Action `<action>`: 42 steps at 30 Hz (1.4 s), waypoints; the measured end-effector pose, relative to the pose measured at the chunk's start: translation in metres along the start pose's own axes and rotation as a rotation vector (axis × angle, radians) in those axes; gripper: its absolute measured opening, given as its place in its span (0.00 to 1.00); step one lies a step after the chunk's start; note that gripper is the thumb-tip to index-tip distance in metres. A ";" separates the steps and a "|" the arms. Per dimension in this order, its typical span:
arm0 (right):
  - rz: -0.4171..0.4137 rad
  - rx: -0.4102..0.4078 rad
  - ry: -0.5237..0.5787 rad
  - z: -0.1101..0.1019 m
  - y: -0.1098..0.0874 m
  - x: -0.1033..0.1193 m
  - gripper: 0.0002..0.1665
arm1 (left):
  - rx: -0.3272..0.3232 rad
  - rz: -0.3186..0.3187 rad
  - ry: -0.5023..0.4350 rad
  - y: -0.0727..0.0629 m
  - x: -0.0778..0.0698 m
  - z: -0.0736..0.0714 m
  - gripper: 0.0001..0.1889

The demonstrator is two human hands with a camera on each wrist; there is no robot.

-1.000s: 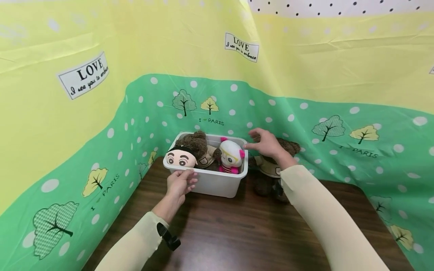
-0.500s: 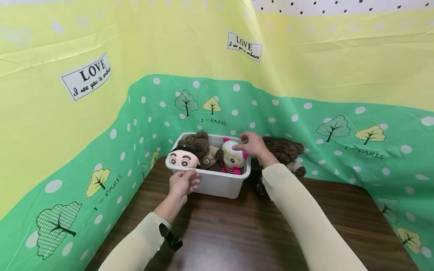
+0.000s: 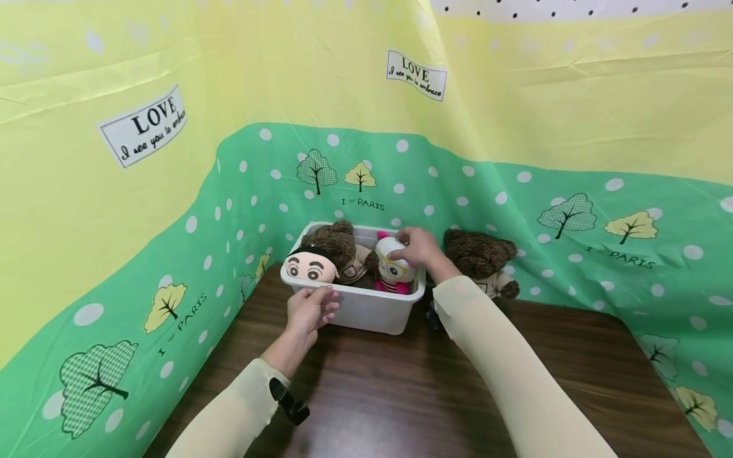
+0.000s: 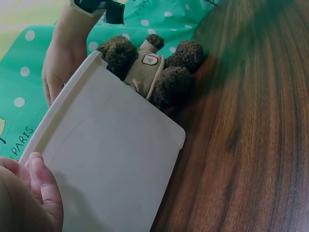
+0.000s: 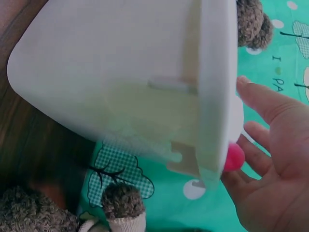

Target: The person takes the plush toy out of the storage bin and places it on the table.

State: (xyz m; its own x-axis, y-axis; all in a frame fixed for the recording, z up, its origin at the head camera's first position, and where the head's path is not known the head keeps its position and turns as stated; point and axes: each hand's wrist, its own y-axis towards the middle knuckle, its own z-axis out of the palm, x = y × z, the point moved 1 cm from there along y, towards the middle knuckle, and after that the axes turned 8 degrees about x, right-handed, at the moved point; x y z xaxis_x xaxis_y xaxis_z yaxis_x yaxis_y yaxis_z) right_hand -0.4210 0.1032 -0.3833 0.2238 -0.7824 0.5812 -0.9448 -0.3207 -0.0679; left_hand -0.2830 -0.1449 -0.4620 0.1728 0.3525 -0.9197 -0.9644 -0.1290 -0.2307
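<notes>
My left hand (image 3: 309, 310) pinches the front rim of a white plastic bin (image 3: 366, 313), thumb on the rim and fingers against the outer wall. At the bin's right end my right hand (image 3: 422, 248) holds the head of a plush doll (image 3: 394, 273) with a white head, yellow glasses and pink ears. In the right wrist view its thumb touches the white head, and the fingers bend around the pink ear (image 5: 234, 157). Left of the doll in the bin sit a brown teddy bear (image 3: 332, 240) and a round-faced plush toy (image 3: 309, 270) with black hair.
A second brown teddy bear (image 3: 478, 253) sits on the dark wooden table (image 3: 372, 388), just right of the bin and partly behind the right arm. Green and yellow printed cloth (image 3: 492, 197) hangs close behind and along the left side.
My right hand has moved left from beside the second teddy bear to the plush doll's head and taken hold of it. The left hand has stayed on the bin's rim.
</notes>
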 end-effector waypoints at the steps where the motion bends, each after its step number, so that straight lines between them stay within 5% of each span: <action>1: -0.007 -0.001 -0.008 0.001 0.001 0.000 0.35 | 0.001 0.000 -0.001 0.000 0.000 0.000 0.11; 27: -0.060 -0.118 0.051 -0.008 -0.007 -0.006 0.16 | 0.007 0.005 0.008 -0.002 0.003 0.009 0.11; 42: -0.156 -0.123 0.028 -0.053 -0.021 0.025 0.16 | -0.009 0.015 -0.018 -0.002 0.001 0.002 0.11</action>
State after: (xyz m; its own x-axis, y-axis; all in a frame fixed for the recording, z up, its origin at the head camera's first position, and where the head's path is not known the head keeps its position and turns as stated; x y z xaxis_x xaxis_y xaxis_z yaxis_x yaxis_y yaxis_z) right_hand -0.4086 0.1184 -0.3239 0.3645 -0.7125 0.5996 -0.9218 -0.3676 0.1235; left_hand -0.2812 -0.1423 -0.4613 0.1543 0.3670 -0.9173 -0.9651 -0.1428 -0.2194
